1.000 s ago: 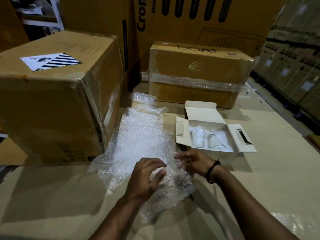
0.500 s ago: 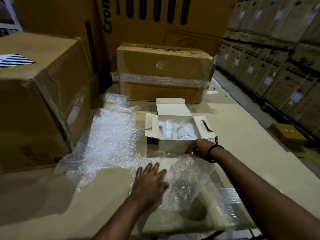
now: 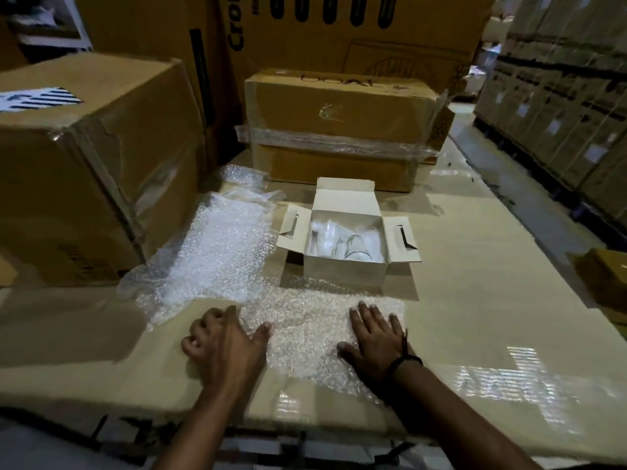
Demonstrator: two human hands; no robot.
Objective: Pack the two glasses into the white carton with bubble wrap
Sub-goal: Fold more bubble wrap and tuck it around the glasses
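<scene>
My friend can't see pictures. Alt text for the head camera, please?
A left hand and right hand rest on a small bubble wrap sheet on cardboard. Behind stands an open white carton holding two glasses, more bubble wrap beside it.

Table (image 3: 475, 300), cardboard-topped. White carton (image 3: 344, 274), flaps open, mid-table. Bubble wrap sheet (image 3: 305, 327) flat on its near side; larger bubble wrap heap (image 3: 220, 252) to the left. Big brown box (image 3: 84, 181) far left; taped box (image 3: 339, 130) behind the carton.

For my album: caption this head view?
Left hand and right hand rest on a clear bubble-wrap sheet before an open white cardboard carton holding clear glasses.
</scene>
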